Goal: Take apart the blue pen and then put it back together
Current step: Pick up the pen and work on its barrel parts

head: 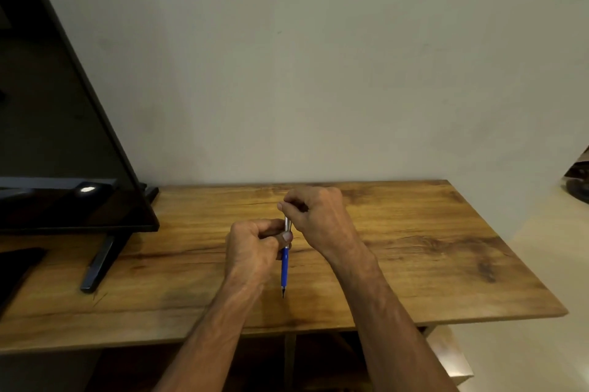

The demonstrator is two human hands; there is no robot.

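I am watching the pen (285, 264) being held over the middle of the table (430, 248), between both hands. The left hand (251, 248) is curling round it where the silver upper part meets the blue barrel, with the thumb pressing across the shaft. The right hand (315, 216) is sitting just behind it, toward the table's far edge, and is pinching the silver top end with its fingertips. Most of the blue barrel is sticking out below the left hand's grip, toward the table's near edge, and is ending in a thin dark tip. I cannot tell whether that tip is touching the table. The pen is looking whole, with blue and silver parts in one line. A TV (63, 136) is standing at the table's left end.
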